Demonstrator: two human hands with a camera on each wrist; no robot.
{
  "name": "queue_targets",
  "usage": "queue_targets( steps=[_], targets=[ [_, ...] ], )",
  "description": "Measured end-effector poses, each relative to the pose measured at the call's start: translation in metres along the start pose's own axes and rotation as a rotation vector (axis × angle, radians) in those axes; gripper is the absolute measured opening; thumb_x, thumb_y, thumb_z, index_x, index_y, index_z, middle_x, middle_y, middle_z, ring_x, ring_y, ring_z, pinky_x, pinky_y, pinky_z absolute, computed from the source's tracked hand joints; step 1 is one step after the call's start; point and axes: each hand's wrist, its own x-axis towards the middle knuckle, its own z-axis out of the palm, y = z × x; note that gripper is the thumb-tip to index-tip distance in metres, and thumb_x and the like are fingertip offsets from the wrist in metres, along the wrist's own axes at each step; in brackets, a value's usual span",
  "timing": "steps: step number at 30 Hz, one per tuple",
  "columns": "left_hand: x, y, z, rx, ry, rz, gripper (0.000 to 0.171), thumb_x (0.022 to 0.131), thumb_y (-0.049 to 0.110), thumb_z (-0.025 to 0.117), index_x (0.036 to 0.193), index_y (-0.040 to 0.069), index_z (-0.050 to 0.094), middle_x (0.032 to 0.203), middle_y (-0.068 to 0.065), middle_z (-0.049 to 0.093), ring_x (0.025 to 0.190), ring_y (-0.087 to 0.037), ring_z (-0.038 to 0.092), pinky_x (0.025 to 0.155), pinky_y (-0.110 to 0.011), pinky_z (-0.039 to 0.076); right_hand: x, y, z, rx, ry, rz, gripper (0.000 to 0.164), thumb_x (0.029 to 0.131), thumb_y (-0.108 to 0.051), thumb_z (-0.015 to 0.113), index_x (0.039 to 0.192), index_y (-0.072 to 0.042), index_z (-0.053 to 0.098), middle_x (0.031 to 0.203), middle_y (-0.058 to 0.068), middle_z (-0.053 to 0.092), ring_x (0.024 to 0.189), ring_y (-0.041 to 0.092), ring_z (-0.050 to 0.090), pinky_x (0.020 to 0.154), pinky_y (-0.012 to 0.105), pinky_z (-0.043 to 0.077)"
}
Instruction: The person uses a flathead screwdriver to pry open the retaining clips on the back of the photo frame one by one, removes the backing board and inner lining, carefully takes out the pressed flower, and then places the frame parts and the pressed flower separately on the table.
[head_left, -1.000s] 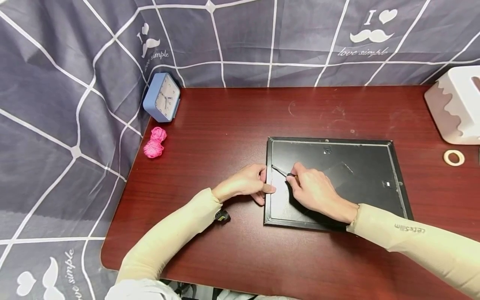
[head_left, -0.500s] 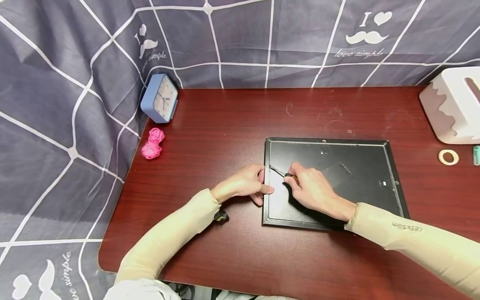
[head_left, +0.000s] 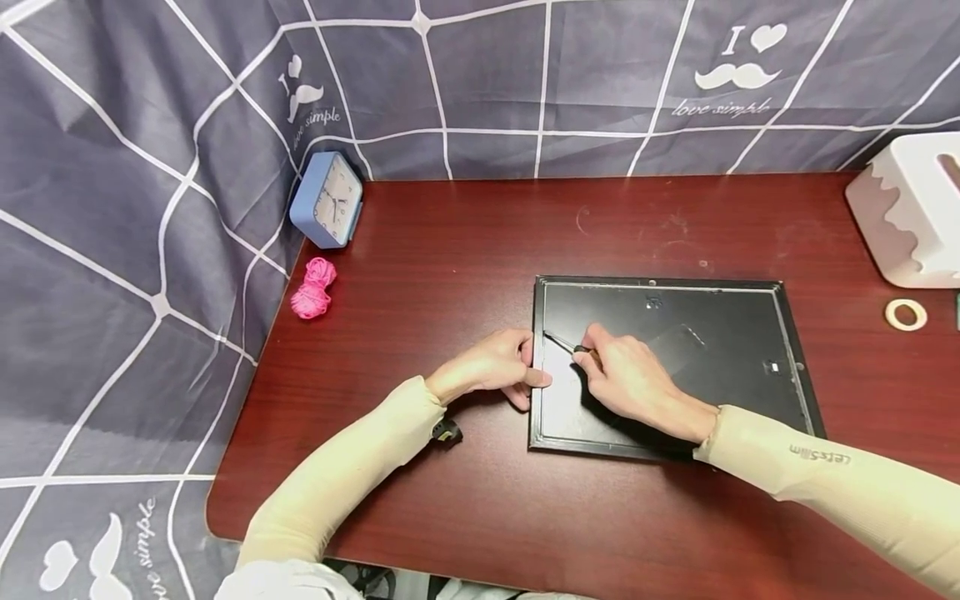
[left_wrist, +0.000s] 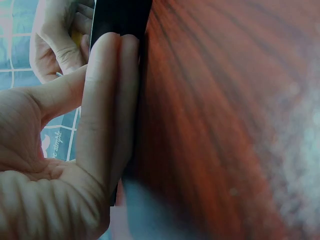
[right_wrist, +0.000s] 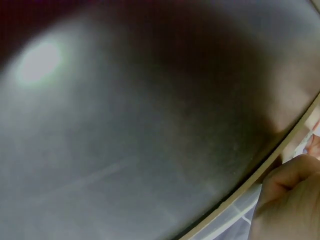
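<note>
Barely anything changes over the last second: the view shifts slightly, while both hands and the picture frame (head_left: 705,367) keep their places, so the work at that edge looks to be in mid-course. The frame lies flat on the table (head_left: 465,517), back upward. The right hand (head_left: 633,379) curls round the handle of a screwdriver (head_left: 561,342) (it looks like one, anyway), tip at the frame's left border. The left hand (head_left: 495,364) lays straight fingers along the outer side, thumb over the border. The cloth (head_left: 487,83) reads "I", heart, moustache, "love simple"; the right sleeve (head_left: 817,479) bears upside-down letters, seemingly "LetsSlim".
</note>
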Motion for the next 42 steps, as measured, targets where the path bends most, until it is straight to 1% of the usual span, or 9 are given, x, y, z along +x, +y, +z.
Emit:
queue_targets(
  steps=[12, 18, 23, 28, 34, 36, 39, 41, 42],
  targets=[
    [0.001, 0.001, -0.001, 0.014, -0.002, -0.006, 0.036, 0.095, 0.012, 0.085, 0.090, 0.006, 0.050, 0.075, -0.009, 0.069, 0.057, -0.022, 0.078, 0.066, -0.037, 0.072, 0.002, -0.001, -0.001, 0.005, -0.021, 0.029, 0.013, 0.106, -0.025, 0.066, 0.100, -0.017, 0.059, 0.066, -0.004, 0.056, 0.060, 0.016, 0.056, 0.053, 0.030, 0.044],
    [0.001, 0.003, -0.003, 0.035, -0.020, -0.003, 0.035, 0.096, 0.012, 0.084, 0.092, 0.006, 0.050, 0.075, -0.009, 0.069, 0.057, -0.021, 0.078, 0.067, -0.036, 0.072, 0.003, -0.003, -0.004, 0.039, -0.035, 0.043, 0.013, 0.106, -0.027, 0.067, 0.099, -0.019, 0.060, 0.066, -0.003, 0.056, 0.060, 0.017, 0.056, 0.053, 0.031, 0.044],
    [0.001, 0.003, -0.003, 0.046, -0.034, -0.003, 0.034, 0.097, 0.012, 0.084, 0.092, 0.006, 0.051, 0.076, -0.009, 0.069, 0.058, -0.021, 0.079, 0.069, -0.036, 0.072, 0.003, -0.002, -0.002, 0.041, -0.031, 0.039, 0.013, 0.106, -0.027, 0.067, 0.100, -0.019, 0.060, 0.065, -0.004, 0.055, 0.060, 0.017, 0.055, 0.053, 0.031, 0.043],
    [0.002, 0.003, -0.001, 0.048, -0.022, -0.002, 0.034, 0.096, 0.011, 0.084, 0.092, 0.006, 0.051, 0.076, -0.008, 0.068, 0.057, -0.021, 0.078, 0.069, -0.034, 0.072, 0.001, 0.000, -0.001, 0.034, -0.019, 0.030, 0.014, 0.106, -0.028, 0.067, 0.099, -0.019, 0.059, 0.065, -0.004, 0.056, 0.060, 0.016, 0.055, 0.053, 0.030, 0.043],
    [0.002, 0.003, 0.001, 0.035, 0.000, -0.006, 0.035, 0.095, 0.011, 0.086, 0.090, 0.006, 0.051, 0.074, -0.008, 0.068, 0.056, -0.021, 0.078, 0.067, -0.035, 0.071, 0.002, 0.004, -0.002, 0.046, -0.019, 0.048, 0.011, 0.105, -0.026, 0.068, 0.099, -0.018, 0.062, 0.065, -0.003, 0.058, 0.059, 0.017, 0.056, 0.051, 0.031, 0.043],
    [0.001, 0.004, 0.001, 0.034, 0.000, -0.010, 0.034, 0.095, 0.011, 0.085, 0.091, 0.006, 0.051, 0.074, -0.008, 0.067, 0.055, -0.020, 0.077, 0.066, -0.035, 0.071, 0.005, 0.004, -0.005, 0.022, -0.018, 0.046, 0.011, 0.104, -0.029, 0.067, 0.100, -0.019, 0.065, 0.067, -0.004, 0.060, 0.061, 0.017, 0.058, 0.052, 0.032, 0.044],
    [0.000, 0.003, 0.000, 0.027, -0.002, -0.019, 0.033, 0.096, 0.011, 0.084, 0.092, 0.005, 0.052, 0.074, -0.009, 0.068, 0.055, -0.020, 0.077, 0.065, -0.036, 0.071, 0.010, -0.012, -0.026, -0.040, -0.034, 0.022, 0.009, 0.103, -0.027, 0.066, 0.100, -0.018, 0.067, 0.069, -0.002, 0.063, 0.065, 0.021, 0.063, 0.052, 0.038, 0.047],
    [-0.001, 0.002, -0.001, 0.025, 0.001, -0.026, 0.033, 0.096, 0.011, 0.084, 0.092, 0.005, 0.052, 0.074, -0.009, 0.069, 0.056, -0.020, 0.077, 0.065, -0.036, 0.071, 0.014, -0.017, -0.037, -0.092, -0.032, -0.014, 0.008, 0.102, -0.026, 0.066, 0.097, -0.020, 0.067, 0.067, -0.002, 0.061, 0.066, 0.021, 0.063, 0.051, 0.041, 0.047],
    [-0.001, 0.002, -0.001, 0.024, 0.005, -0.031, 0.033, 0.096, 0.011, 0.084, 0.092, 0.005, 0.052, 0.073, -0.009, 0.069, 0.056, -0.021, 0.078, 0.065, -0.036, 0.071, 0.015, -0.021, -0.043, -0.096, -0.037, -0.038, 0.008, 0.101, -0.024, 0.066, 0.096, -0.020, 0.067, 0.067, -0.002, 0.061, 0.066, 0.020, 0.062, 0.050, 0.042, 0.046]
  ],
)
